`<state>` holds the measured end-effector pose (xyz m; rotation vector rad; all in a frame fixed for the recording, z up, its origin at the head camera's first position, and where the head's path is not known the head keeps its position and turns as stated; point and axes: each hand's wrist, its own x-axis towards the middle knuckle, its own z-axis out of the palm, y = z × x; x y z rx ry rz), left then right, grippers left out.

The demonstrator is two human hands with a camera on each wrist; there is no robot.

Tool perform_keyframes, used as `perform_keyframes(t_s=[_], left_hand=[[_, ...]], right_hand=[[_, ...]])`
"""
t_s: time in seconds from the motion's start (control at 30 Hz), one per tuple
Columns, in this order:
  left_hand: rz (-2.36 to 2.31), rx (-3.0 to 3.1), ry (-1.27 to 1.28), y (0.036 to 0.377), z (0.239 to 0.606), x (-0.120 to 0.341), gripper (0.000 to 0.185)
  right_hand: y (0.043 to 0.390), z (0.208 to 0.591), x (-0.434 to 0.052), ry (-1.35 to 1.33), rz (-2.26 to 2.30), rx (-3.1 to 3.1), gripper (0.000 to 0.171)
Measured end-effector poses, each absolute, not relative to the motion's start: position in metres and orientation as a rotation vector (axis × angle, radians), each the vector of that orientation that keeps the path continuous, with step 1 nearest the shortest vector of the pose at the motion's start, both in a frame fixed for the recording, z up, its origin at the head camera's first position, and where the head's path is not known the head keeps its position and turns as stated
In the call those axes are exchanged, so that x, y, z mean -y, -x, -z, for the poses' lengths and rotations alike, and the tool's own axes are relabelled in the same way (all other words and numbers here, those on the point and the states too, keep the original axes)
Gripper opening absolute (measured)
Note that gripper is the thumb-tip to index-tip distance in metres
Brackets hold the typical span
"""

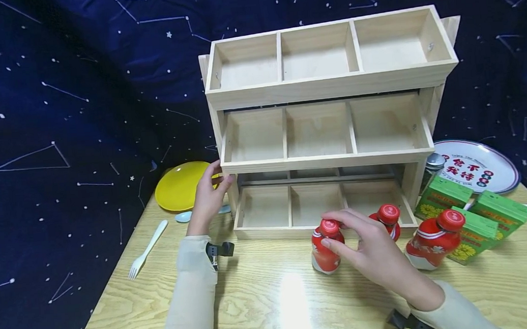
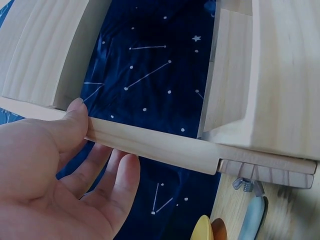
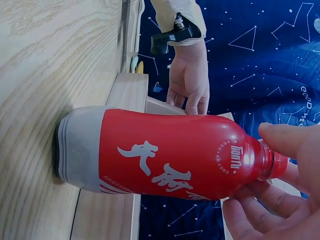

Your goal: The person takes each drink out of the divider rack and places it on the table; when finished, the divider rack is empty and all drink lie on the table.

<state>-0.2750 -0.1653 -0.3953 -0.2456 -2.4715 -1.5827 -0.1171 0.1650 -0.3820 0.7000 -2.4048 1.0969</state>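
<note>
My right hand (image 1: 375,248) holds a red bottle (image 1: 326,254) by its neck, thumb on one side and fingers on the other. In the right wrist view the bottle (image 3: 165,155) has a red label with white characters, a pale grey base and a red cap; it stands on the table. My left hand (image 1: 207,196) grips the left upright of a three-tier wooden shelf (image 1: 327,162). Seen from the left wrist, the thumb lies on one edge of that upright (image 2: 155,147) and the fingers are behind it. The visible shelf compartments hold nothing.
Right of my right hand stand two more red bottles (image 1: 434,247), several green cartons (image 1: 501,211), a silver-lidded jar (image 1: 435,161) and a white plate (image 1: 464,153). On the left lie a yellow plate (image 1: 178,188), a pale fork (image 1: 147,249) and a blue spoon (image 1: 183,217).
</note>
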Motion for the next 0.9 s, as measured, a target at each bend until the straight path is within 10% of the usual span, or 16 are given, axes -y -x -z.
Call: perform_keyframes(t_s=[0.9], left_hand=[[1.355, 2.700, 0.427, 0.258, 0.378, 0.191, 0.053]], right_hand=[[0.105, 0.316, -0.206, -0.709, -0.964, 2.318, 0.057]])
